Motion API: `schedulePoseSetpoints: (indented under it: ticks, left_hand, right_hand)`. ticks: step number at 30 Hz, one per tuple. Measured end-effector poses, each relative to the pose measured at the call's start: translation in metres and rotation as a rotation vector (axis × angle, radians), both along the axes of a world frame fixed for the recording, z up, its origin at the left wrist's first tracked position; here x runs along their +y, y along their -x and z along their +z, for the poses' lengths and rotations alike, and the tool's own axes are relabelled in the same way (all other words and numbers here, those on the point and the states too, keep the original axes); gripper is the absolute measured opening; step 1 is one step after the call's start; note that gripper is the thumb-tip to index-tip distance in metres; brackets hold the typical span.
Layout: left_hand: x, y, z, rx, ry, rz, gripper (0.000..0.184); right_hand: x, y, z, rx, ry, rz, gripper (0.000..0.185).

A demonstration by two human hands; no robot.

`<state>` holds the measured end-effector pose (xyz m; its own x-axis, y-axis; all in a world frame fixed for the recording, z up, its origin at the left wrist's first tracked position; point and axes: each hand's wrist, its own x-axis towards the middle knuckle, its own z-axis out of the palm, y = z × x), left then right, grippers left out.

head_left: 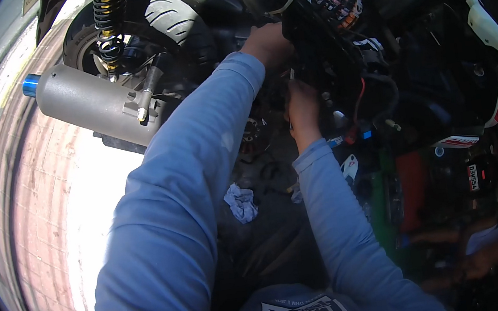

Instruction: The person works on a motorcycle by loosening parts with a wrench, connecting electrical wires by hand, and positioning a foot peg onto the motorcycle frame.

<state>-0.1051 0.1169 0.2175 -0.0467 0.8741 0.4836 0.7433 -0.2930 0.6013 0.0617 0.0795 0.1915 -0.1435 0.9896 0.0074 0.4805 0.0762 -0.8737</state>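
Note:
Both of my arms, in light blue sleeves, reach into the dark middle of a partly opened motorbike. My left hand (268,45) is at the dark frame (316,41), beside the rear tyre; its fingers pass behind black parts and are hidden. Lower and to the right, my right hand (304,110) is closed, with a small pale thin tip (292,74) sticking up by its fingers. What it grips is too dark to make out. A red wire (360,97) runs just right of that hand.
A grey exhaust (90,101) with a blue tip and a yellow-black shock spring (109,17) are at upper left. A crumpled white cloth (241,203) lies on the dark floor between my arms. Another person's arms (473,258) show at lower right, near loose fairing parts.

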Motion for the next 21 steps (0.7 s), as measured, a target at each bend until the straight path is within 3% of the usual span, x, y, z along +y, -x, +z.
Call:
schedulePoseSetpoints:
  ticks: [8, 12, 18, 21]
  left_hand:
    - [-0.03, 0.012, -0.002, 0.136, -0.066, 0.051, 0.029]
    - [-0.03, 0.015, -0.006, 0.066, 0.0, -0.057, 0.026]
    - [-0.032, 0.011, -0.003, 0.1, -0.061, 0.001, 0.03]
    - [-0.017, 0.014, -0.004, 0.1, -0.112, 0.003, 0.031]
  right_hand:
    - [0.006, 0.007, -0.02, 0.298, -0.141, -0.09, 0.028]
    - [-0.006, 0.013, 0.006, 0.279, 0.089, -0.148, 0.026]
    - [-0.009, 0.007, 0.007, 0.05, -0.003, -0.023, 0.032]
    - [-0.019, 0.003, 0.013, 0.045, 0.116, 0.061, 0.031]
